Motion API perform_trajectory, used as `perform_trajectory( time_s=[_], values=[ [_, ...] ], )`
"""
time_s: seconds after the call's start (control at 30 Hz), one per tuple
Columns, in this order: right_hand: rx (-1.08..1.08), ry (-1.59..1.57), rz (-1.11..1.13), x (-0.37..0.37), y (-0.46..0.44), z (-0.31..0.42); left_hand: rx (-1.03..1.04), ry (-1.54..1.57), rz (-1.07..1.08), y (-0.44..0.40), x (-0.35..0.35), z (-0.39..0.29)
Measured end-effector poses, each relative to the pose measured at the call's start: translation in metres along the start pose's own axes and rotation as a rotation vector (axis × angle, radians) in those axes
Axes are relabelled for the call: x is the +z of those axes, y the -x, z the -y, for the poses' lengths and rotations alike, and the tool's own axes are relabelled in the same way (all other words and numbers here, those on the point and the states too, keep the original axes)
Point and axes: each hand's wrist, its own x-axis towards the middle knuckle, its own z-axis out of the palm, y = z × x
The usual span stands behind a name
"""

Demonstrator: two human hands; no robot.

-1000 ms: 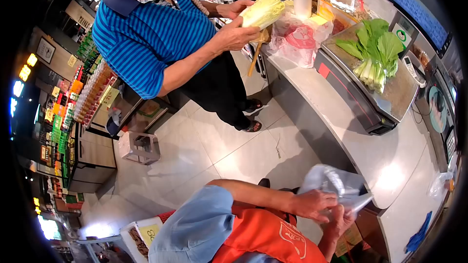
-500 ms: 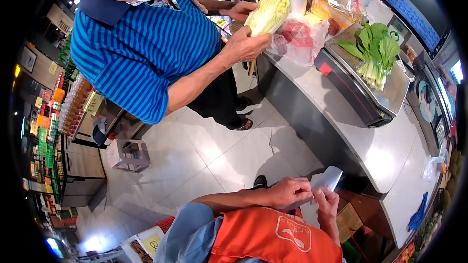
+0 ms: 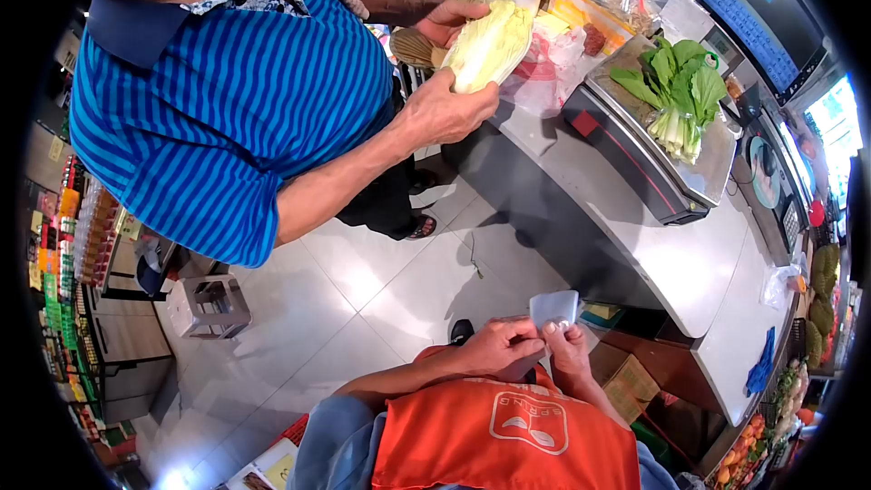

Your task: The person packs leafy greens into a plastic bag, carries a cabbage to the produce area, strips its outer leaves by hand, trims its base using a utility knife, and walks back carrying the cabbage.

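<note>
At upper left, another person [image 3: 195,127] holds a cabbage [image 3: 493,47] in both hands. At lower centre, the left hand [image 3: 497,349] is half curled, fingertips at the plastic's lower edge; whether they grip it I cannot tell. Next comes the plastic [image 3: 553,307], standing up from the fingers, then the right hand [image 3: 569,347], curled, its thumb and fingers pinching that edge. So light a piece might slip if the pinch loosens, or tear if pulled unevenly. It looks thin, pale, see-through and folded small.
</note>
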Motion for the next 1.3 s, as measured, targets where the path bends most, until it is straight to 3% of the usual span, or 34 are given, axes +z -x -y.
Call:
perform_trajectory(
  time_s=[0.17, 0.3, 0.47, 0.53, 0.87, 1.0, 1.17, 1.3],
  values=[
    [-0.143, 0.385, 0.094, -0.002, -0.003, -0.001, 0.057, -0.016, -0.087, 0.014, -0.009, 0.011],
    [-0.245, 0.359, 0.146, 0.003, -0.005, -0.001, 0.080, -0.102, -0.125, 0.019, -0.013, 0.013],
    [-0.099, 0.016, 0.195, 0.008, -0.033, -0.008, -0.018, -0.061, -0.222, 0.007, -0.013, 0.006],
    [-0.051, -0.021, 0.210, 0.008, -0.047, -0.010, 0.042, -0.068, -0.266, 0.002, -0.012, 0.012],
    [-0.002, 0.052, 0.405, 0.008, -0.100, 0.057, 0.082, -0.027, -0.390, -0.058, -0.016, -0.003],
    [-0.116, 0.146, 0.521, -0.007, -0.126, 0.073, 0.074, 0.024, -0.494, -0.084, -0.012, 0.005],
    [-0.084, 0.300, 0.448, -0.019, -0.155, 0.091, -0.101, 0.188, -0.539, -0.116, -0.004, 0.013],
    [-0.119, 0.360, 0.439, -0.020, -0.183, 0.101, -0.042, 0.048, -0.619, -0.136, -0.010, 0.014]
  ],
)
